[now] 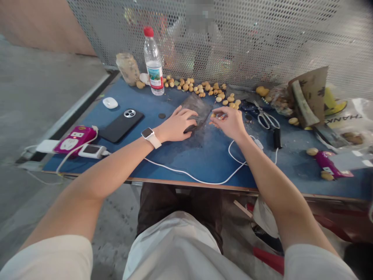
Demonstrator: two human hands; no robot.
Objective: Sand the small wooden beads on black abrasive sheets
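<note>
My left hand [180, 124], with a white-banded watch at its wrist, lies palm down over the near left part of a flat dark grey sheet [196, 104]. Its fingers are bent, and a small black piece [190, 128] shows between thumb and forefinger. Just right of the sheet, my right hand [230, 121] is closed in a pinch, fingertips low over the table. Small orange and brown bits [215, 120] lie by those fingertips. Whatever the pinch holds is too small to make out. A dark round disc [161, 116] lies left of my left hand.
Several yellowish-brown round fruits [186, 84] line the back edge near a red-capped bottle [154, 74] and a jar [128, 69]. A phone [122, 125] and power strip [76, 139] sit left. Scissors [266, 118] lie right. A white cable [186, 174] loops along the front.
</note>
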